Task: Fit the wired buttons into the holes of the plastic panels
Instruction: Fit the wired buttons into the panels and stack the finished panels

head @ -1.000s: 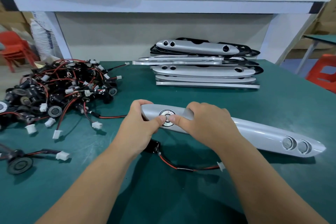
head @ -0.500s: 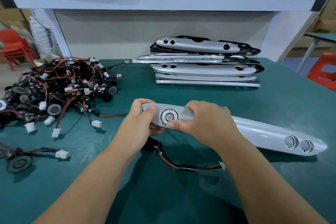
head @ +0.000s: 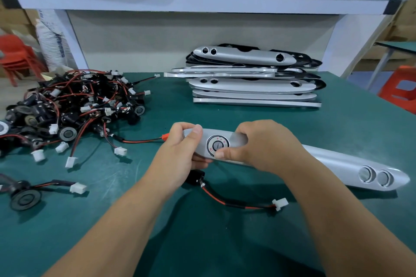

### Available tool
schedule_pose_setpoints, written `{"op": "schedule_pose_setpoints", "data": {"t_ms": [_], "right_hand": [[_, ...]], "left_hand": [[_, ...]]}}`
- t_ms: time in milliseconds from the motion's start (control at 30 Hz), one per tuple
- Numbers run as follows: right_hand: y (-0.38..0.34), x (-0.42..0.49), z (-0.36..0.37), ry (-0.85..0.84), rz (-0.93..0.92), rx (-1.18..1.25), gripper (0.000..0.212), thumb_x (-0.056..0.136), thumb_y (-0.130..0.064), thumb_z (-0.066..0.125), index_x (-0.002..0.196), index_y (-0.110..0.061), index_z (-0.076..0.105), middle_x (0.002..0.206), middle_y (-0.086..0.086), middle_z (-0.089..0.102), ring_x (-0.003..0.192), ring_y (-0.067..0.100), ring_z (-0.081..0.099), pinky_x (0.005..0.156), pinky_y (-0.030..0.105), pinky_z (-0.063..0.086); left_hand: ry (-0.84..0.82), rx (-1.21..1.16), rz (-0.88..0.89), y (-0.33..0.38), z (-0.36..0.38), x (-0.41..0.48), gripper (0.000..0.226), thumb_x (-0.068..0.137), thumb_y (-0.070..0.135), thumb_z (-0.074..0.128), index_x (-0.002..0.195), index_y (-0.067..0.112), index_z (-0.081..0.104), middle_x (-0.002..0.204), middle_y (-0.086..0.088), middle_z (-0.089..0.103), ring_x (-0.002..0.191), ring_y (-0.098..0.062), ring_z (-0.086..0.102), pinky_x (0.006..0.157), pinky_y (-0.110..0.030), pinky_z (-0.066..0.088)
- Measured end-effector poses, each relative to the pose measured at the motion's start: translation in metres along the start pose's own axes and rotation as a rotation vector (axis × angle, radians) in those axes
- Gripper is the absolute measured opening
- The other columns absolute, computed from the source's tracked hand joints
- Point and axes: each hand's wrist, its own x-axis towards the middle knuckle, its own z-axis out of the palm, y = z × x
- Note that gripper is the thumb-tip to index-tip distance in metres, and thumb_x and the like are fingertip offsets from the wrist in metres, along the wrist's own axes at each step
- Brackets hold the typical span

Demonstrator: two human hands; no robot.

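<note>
So the silver panel point(head: 326, 159) is held by its left end over the green tabletop point(head: 202, 243), and its right end looks to be resting on the surface. The left hand point(head: 180, 155) is wrapped round the very tip, thumb laid on top and fingers tucked underneath, so that grip is clenched on the panel. The right hand point(head: 265, 144) is curled over the far edge just beside it, thumb set at the near edge, also grasping the panel. A wired button point(head: 217, 145) marked "ON" is seated in the hole between the two hands, tbh pretty flush. Its red-and-black wire point(head: 225, 201) is trailed out below to a white connector point(head: 279, 203) lying on the tabletop. Two more round buttons point(head: 365, 174) are seen at the panel's right end. A tangled pile of wired buttons point(head: 67, 101) is heaped at the left, and a stack of panels point(head: 252, 83) is parked at the back.
</note>
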Motion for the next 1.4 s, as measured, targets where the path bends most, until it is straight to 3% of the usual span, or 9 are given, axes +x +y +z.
{"op": "schedule_pose_setpoints", "data": {"t_ms": [133,300,467,600,800,900,1033,1267,1400], "right_hand": [[0.0,0.002,0.009,0.053,0.008,-0.01,0.06,0.063,-0.081,0.053,0.083,-0.025,0.049,0.076,-0.01,0.053,0.07,0.008,0.049,0.057,0.029,0.035],[0.011,-0.006,0.021,0.158,-0.133,-0.131,0.069,0.057,-0.09,0.027,0.083,-0.027,0.042,0.073,-0.011,0.048,0.074,0.016,0.048,0.067,0.033,0.034],[0.056,-0.02,0.012,0.079,-0.082,-0.138,0.097,0.042,-0.096,0.024,0.122,-0.043,0.041,0.11,-0.016,0.054,0.107,0.013,0.049,0.083,0.034,0.035],[0.127,-0.047,0.006,0.123,0.074,-0.045,0.096,0.048,-0.094,0.033,0.127,-0.04,0.048,0.124,-0.01,0.058,0.114,0.019,0.052,0.096,0.039,0.038],[0.232,-0.099,0.007,0.179,0.394,0.013,0.093,0.038,-0.1,0.04,0.115,-0.049,0.05,0.102,-0.007,0.061,0.105,0.029,0.056,0.087,0.05,0.046],[0.245,-0.101,0.015,0.249,0.374,0.019,0.087,0.042,-0.098,0.043,0.114,-0.05,0.048,0.092,-0.011,0.055,0.097,0.029,0.058,0.083,0.047,0.048],[0.242,-0.103,0.018,0.348,0.354,0.05,0.073,0.04,-0.097,0.048,0.104,-0.062,0.043,0.091,-0.019,0.055,0.092,0.02,0.057,0.078,0.042,0.05],[0.227,-0.108,0.012,0.448,0.318,0.041,0.074,0.041,-0.079,0.063,0.104,-0.041,0.057,0.087,-0.009,0.06,0.092,0.027,0.058,0.08,0.048,0.05],[0.217,-0.108,0.009,0.474,0.296,0.02,0.076,0.042,-0.082,0.067,0.101,-0.034,0.062,0.086,-0.009,0.059,0.09,0.025,0.055,0.079,0.045,0.048]], "left_hand": [[-0.021,0.035,0.029,-0.004,-0.003,0.002,0.016,0.094,0.03,0.054,0.105,0.02,0.047,0.095,-0.008,0.067,0.069,-0.016,0.069,0.071,-0.03,0.058],[0.0,0.123,0.038,-0.01,-0.003,0.005,0.026,0.087,0.018,0.067,0.102,0.026,0.047,0.096,-0.006,0.068,0.068,-0.017,0.069,0.073,-0.036,0.058],[0.006,0.125,0.048,-0.012,-0.007,0.008,0.027,0.085,0.018,0.069,0.1,0.029,0.049,0.088,-0.002,0.068,0.068,-0.014,0.07,0.071,-0.03,0.057],[-0.009,0.102,0.048,-0.013,-0.009,0.009,0.028,0.085,0.015,0.069,0.101,0.027,0.049,0.082,0.001,0.069,0.069,-0.014,0.07,0.071,-0.029,0.057],[-0.006,0.132,0.048,-0.017,-0.01,0.01,0.038,0.079,0.023,0.076,0.104,0.031,0.049,0.09,-0.004,0.069,0.073,-0.016,0.07,0.08,-0.039,0.057],[0.012,0.26,0.028,-0.015,-0.009,0.008,0.061,0.05,0.051,0.081,0.098,0.05,0.043,0.096,-0.003,0.067,0.088,-0.022,0.068,0.088,-0.044,0.053],[0.073,0.322,0.059,-0.015,-0.007,0.008,0.059,0.053,0.046,0.081,0.094,0.055,0.04,0.096,-0.004,0.065,0.089,-0.026,0.066,0.087,-0.048,0.052],[0.129,0.291,0.095,-0.016,-0.006,0.008,0.054,0.065,0.029,0.085,0.087,0.054,0.044,0.089,-0.008,0.068,0.071,-0.025,0.07,0.083,-0.05,0.054],[0.117,0.269,0.09,-0.019,-0.011,0.012,0.057,0.054,0.043,0.079,0.097,0.052,0.043,0.097,-0.008,0.067,0.088,-0.031,0.067,0.088,-0.051,0.052]]}}
